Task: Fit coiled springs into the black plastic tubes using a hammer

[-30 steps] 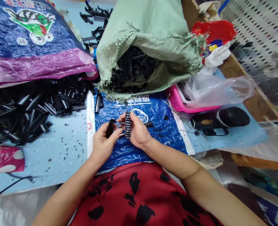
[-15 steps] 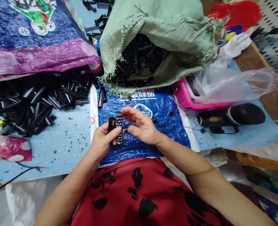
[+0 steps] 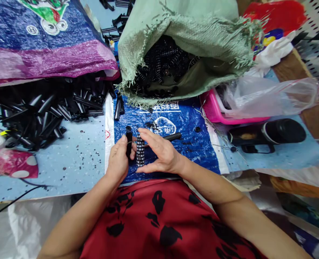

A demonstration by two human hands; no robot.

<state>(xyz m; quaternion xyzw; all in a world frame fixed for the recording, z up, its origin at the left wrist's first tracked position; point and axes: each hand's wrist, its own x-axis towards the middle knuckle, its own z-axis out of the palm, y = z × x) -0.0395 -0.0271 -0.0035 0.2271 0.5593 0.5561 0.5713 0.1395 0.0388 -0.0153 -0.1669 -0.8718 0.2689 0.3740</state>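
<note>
My left hand is closed on a narrow black plastic part, held upright between thumb and fingers. Just to its right stands a black cylinder made of stacked number rings, printed with white digits. My right hand spans this number-ring cylinder, fingers at its top end and thumb at its bottom end. A thin wire-like piece shows between the two hands; what it joins I cannot make out. Behind my right fingers a dark ridged rod lies on the blue plastic sheet.
A green woven sack gapes open at the back, holding many dark ringed pieces. Black plastic parts are heaped at left beneath a blue-purple bag. At right are a pink tray and a black bottle lying down.
The left thumb has come off the number-ring cylinder and now holds only the black part, turned narrow side up. My right fingers and thumb have closed in around the cylinder's ends.
</note>
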